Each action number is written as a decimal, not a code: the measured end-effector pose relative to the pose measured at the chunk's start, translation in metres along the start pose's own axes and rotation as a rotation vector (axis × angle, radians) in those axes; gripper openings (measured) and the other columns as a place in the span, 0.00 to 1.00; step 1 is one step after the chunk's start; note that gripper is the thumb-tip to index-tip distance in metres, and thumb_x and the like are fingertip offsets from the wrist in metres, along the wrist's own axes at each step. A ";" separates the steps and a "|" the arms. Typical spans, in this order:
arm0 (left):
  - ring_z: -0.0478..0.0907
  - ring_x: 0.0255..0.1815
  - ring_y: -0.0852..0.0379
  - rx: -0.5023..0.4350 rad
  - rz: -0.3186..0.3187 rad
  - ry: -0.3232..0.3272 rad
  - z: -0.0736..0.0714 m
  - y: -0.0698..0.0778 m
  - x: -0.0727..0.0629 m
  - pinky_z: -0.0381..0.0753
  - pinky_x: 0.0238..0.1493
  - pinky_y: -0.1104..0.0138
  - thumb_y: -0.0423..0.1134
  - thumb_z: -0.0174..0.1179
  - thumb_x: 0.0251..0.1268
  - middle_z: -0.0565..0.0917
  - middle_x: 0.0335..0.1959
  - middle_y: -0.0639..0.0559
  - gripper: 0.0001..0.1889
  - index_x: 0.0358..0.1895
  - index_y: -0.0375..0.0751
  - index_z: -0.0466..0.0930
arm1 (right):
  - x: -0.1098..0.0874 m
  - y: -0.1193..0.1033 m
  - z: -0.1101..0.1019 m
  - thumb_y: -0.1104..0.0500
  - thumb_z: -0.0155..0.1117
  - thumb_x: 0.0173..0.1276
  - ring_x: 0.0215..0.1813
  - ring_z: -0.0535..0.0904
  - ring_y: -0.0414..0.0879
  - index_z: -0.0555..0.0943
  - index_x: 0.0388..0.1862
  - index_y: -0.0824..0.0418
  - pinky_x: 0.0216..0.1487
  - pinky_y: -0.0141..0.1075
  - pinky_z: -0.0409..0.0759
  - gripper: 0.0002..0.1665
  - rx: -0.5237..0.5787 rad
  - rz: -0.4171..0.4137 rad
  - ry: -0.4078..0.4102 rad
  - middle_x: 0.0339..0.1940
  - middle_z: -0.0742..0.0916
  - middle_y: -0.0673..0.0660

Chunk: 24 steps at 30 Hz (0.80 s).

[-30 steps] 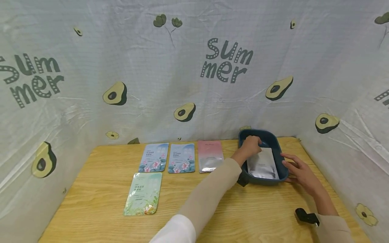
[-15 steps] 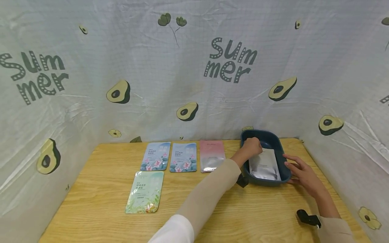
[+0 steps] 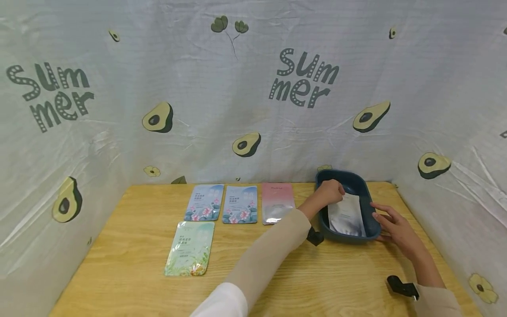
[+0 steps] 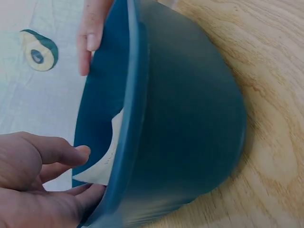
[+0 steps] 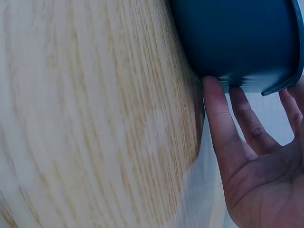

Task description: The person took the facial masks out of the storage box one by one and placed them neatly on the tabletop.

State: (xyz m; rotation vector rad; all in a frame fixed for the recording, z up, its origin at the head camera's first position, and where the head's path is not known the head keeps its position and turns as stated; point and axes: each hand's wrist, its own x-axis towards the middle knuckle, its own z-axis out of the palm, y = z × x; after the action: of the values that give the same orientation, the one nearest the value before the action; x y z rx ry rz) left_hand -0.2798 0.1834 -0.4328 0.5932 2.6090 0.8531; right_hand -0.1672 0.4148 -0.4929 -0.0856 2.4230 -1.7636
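Observation:
A dark blue basin (image 3: 348,239) stands at the back right of the wooden table. Inside it lies a silver-white foil packet (image 3: 345,215), its upper end bent up. My left hand (image 3: 332,192) reaches over the basin's left side and grips that upper end. In the left wrist view, the packet's corner (image 4: 97,173) shows between the thumb, above, and the fingers, below. My right hand (image 3: 398,231) is at the basin's right side, its extended fingers touching the wall and rim. In the right wrist view, fingertips (image 5: 212,85) rest against the basin's outside, low down.
Two blue flowered packets (image 3: 205,202) and a pink-and-silver packet (image 3: 278,203) lie in a row along the table's back. A green packet (image 3: 190,248) lies in front of them at the left. A printed cloth (image 3: 190,88) hangs behind and at both sides.
The whole head view has shifted slightly. The left hand has closed on the foil packet's upper end, which now looks more bent. The right hand stays at the basin's side.

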 end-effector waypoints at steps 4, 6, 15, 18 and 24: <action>0.68 0.21 0.65 -0.022 0.042 -0.074 -0.003 -0.005 0.000 0.63 0.22 0.74 0.33 0.55 0.76 0.80 0.32 0.58 0.10 0.36 0.37 0.84 | -0.002 -0.001 0.001 0.47 0.50 0.83 0.47 0.86 0.37 0.59 0.82 0.55 0.44 0.38 0.88 0.34 -0.021 0.011 0.010 0.66 0.72 0.57; 0.54 0.13 0.62 -0.096 0.025 -0.098 -0.005 -0.007 -0.003 0.58 0.18 0.72 0.31 0.53 0.76 0.82 0.37 0.60 0.10 0.41 0.37 0.85 | -0.002 -0.002 0.002 0.46 0.49 0.83 0.48 0.85 0.37 0.58 0.82 0.54 0.44 0.38 0.88 0.34 -0.030 0.012 0.010 0.71 0.67 0.65; 0.49 0.11 0.60 -0.420 0.070 -0.045 -0.007 -0.005 -0.022 0.59 0.15 0.69 0.16 0.50 0.68 0.72 0.74 0.54 0.39 0.77 0.54 0.67 | -0.001 -0.002 0.003 0.45 0.48 0.84 0.48 0.83 0.33 0.58 0.83 0.54 0.44 0.38 0.88 0.35 -0.050 0.007 0.009 0.74 0.62 0.76; 0.65 0.12 0.62 -0.504 0.053 0.074 -0.005 -0.003 -0.027 0.68 0.17 0.72 0.17 0.59 0.66 0.81 0.64 0.45 0.40 0.78 0.53 0.66 | -0.001 -0.002 0.003 0.46 0.48 0.84 0.48 0.84 0.35 0.58 0.83 0.54 0.44 0.39 0.88 0.34 -0.051 0.001 0.007 0.73 0.64 0.73; 0.89 0.36 0.53 -0.590 -0.021 0.155 0.004 -0.002 -0.035 0.88 0.39 0.66 0.28 0.64 0.69 0.89 0.46 0.43 0.22 0.66 0.34 0.77 | -0.002 -0.002 0.004 0.46 0.48 0.84 0.49 0.83 0.32 0.58 0.82 0.53 0.44 0.38 0.88 0.33 -0.052 0.002 0.011 0.73 0.63 0.74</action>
State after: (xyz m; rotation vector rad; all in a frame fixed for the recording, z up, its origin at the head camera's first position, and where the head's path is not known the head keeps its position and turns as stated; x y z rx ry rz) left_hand -0.2481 0.1671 -0.4306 0.3387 2.3007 1.6250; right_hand -0.1651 0.4105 -0.4919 -0.0792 2.4756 -1.7054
